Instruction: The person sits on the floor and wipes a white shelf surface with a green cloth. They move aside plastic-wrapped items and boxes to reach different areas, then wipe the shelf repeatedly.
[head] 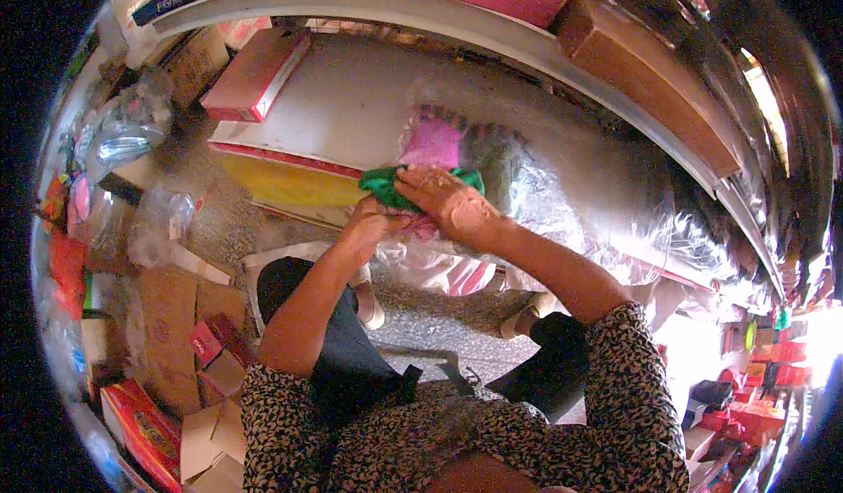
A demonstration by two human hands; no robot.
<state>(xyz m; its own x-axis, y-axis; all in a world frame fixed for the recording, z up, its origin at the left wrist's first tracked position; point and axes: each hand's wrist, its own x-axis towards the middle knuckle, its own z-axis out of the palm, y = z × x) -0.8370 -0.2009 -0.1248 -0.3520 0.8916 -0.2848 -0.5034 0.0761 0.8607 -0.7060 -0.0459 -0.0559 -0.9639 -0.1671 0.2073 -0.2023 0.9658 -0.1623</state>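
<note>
A bunched green cloth [382,185] lies at the near edge of a white surface, under both hands. My right hand [451,202] rests across it with its fingers stretched to the left; whether it grips the cloth is hidden. Curled at the near left edge of the cloth, the fingers of my left hand [377,222] pinch it. Just beyond is a bright pink piece [431,143] under clear plastic. Crumpled clear plastic film [546,190] spreads to the right, and a plastic bag [435,266] with pink-red parts hangs below the hands.
A red and white box [257,75] stands on the white board [316,124] at the back left. Overhead runs a shelf edge [421,9] bearing boxes, including a long brown carton [652,91]. Cardboard cartons [168,341] and plastic bags [132,124] crowd the left side.
</note>
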